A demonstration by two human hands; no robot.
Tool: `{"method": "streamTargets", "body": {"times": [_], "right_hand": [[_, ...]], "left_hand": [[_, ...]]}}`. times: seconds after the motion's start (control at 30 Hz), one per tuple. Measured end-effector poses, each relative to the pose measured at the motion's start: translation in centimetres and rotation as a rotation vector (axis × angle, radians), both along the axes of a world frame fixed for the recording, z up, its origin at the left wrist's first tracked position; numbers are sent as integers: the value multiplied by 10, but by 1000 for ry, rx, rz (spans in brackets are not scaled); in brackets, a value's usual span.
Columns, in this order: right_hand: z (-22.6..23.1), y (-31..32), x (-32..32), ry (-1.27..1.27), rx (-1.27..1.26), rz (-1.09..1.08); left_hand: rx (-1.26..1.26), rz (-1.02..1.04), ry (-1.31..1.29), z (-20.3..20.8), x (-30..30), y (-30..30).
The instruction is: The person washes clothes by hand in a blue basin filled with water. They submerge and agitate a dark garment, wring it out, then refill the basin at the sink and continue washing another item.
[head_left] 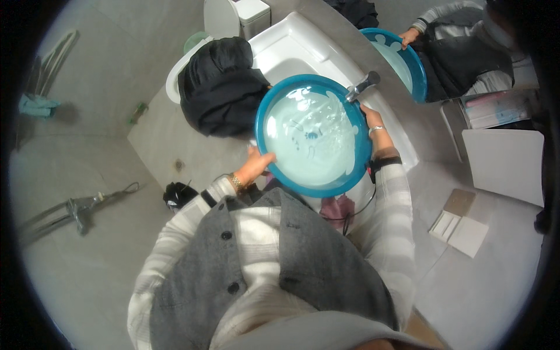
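Observation:
A round basin (280, 169) with a blue rim and pale inside holds clear, rippling water over a printed pattern. My left hand (254, 165) grips its near-left rim, thumb on top and fingers beneath. At the right side, my right hand (377, 129) is closed round the rim, its fingers partly hidden by the basin. The chrome faucet (363, 86) reaches over the basin's far-right edge. Beneath and behind the basin lies the white sink (291, 41). Dark cloth (224, 93) is heaped just left of the basin.
A toilet (221, 17) stands at the far left, partly behind the dark cloth. On the right wall, a mirror (434, 52) reflects the basin. A purple-pink cloth (337, 209) hangs below the basin. Shower fittings (81, 213) are on the left wall, and a switch plate (461, 224) is at right.

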State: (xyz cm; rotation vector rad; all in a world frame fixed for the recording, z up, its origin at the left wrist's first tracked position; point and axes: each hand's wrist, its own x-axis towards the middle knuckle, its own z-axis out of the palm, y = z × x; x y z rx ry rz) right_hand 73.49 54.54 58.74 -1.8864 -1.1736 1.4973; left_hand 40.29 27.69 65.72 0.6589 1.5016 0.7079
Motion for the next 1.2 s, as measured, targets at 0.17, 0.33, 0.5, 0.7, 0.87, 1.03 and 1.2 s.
{"method": "streamTargets", "body": {"times": [0.17,0.33,0.5,0.7,0.87,1.03,1.2], "right_hand": [[-9,-6,7,-54,116,36],[-6,-17,10,-129,201,33],[-8,-32,12,-98,141,-8],[1,-56,11,-128,200,-36],[20,-86,1,-131,208,-42],[43,-118,-21,-94,287,-35],[66,-148,-53,-81,370,41]], "left_hand": [[-94,99,-404,5,-3,-1],[-95,171,-433,7,-3,0],[-148,225,-449,15,-11,-3],[-105,200,-420,30,-20,-18],[-89,193,-389,41,-31,-42],[-62,196,-433,49,-52,-81],[21,228,-451,54,-81,-132]]}}
